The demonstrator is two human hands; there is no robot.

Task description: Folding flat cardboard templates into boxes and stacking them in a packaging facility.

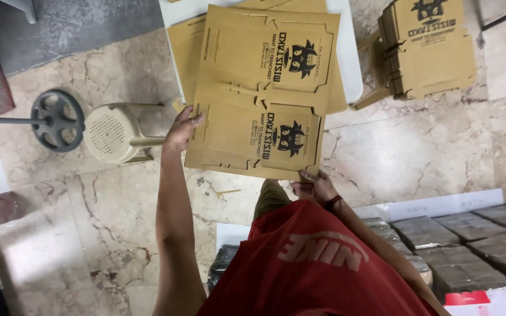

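I hold a flat brown die-cut cardboard box blank [235, 99] with black printing, lifted over a white table [349, 52]. My left hand [181, 130] grips its left edge. My right hand [314, 186] grips its near bottom corner, a dark band on the wrist. More flat brown blanks [181, 55] lie under it on the table. My red shirt fills the lower middle of the view.
A tied stack of the same cardboard blanks [426, 44] rests at the upper right. A beige plastic stool [112, 131] and a round grey stand base [57, 120] stand at left on marble floor. Dark wrapped packs [469, 240] sit in rows at lower right.
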